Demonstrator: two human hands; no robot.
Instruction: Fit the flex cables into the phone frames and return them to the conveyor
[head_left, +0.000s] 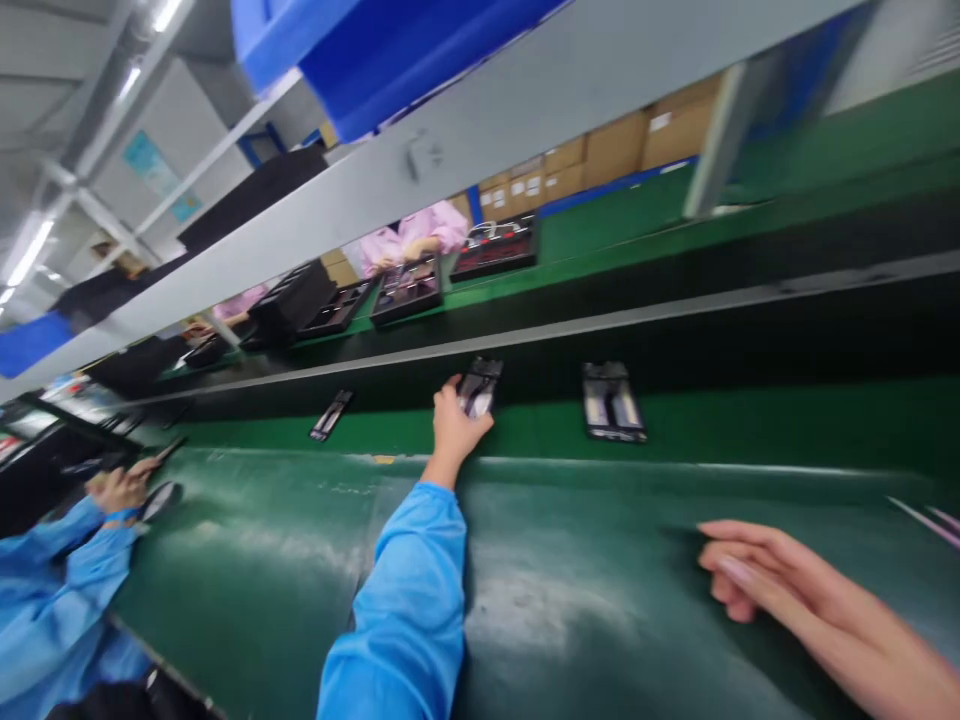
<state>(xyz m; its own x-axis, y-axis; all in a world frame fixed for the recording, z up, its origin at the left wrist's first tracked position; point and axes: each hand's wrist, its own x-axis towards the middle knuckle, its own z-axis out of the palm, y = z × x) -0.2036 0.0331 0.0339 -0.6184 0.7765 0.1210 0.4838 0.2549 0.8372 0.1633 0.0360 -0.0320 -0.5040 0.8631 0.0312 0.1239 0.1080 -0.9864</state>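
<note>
A green table is set by a dark belt. A part is gripped by left fingers; right fingers are spread.

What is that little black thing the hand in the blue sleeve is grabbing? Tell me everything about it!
The small black part is flat and oblong, dark and glossy with pale glints, plastic by its look; blur hides finer detail. It sits slanted at the near edge of the black belt, and the left hand pinches its near end.
</note>
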